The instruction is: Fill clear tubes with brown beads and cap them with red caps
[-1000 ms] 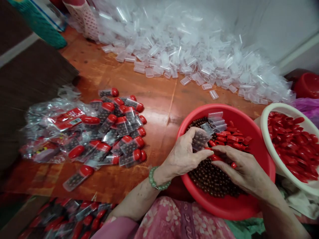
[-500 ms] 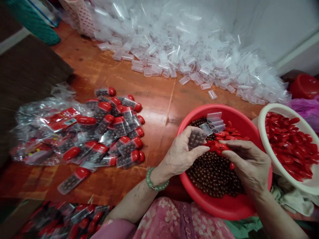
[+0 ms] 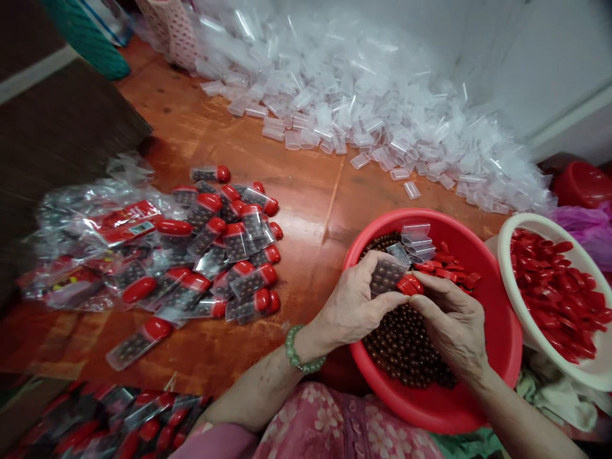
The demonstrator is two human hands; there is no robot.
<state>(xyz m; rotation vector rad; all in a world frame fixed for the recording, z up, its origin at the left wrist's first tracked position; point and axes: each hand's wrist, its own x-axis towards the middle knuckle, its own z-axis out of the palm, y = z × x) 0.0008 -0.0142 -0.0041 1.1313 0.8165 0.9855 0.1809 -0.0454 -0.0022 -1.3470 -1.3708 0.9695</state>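
- Toward the left edge of the wooden tabletop (image 3: 303,210), I saw capped tubes (image 3: 251,280) heaped, beads showing through, beside crinkled clear bags (image 3: 90,210).
- Along the far edge, clear sleeves (image 3: 325,121) were piled.
- Over the red basin (image 3: 502,347), the left hand (image 3: 351,303) pinched a bead-filled tube (image 3: 386,275) between thumb and fingers.
- A red cap (image 3: 410,285) had come to the tube's right end; half a second earlier the fingertips were farther apart, with red spread between them. I judged this tube nearly like the heaped ones, though I couldn't tell whether the cap was fully seated.
- The right hand (image 3: 452,319) gripped that cap, above brown beads (image 3: 406,350).
- Rightmost, a cream tub (image 3: 505,255) held more red caps (image 3: 557,293).
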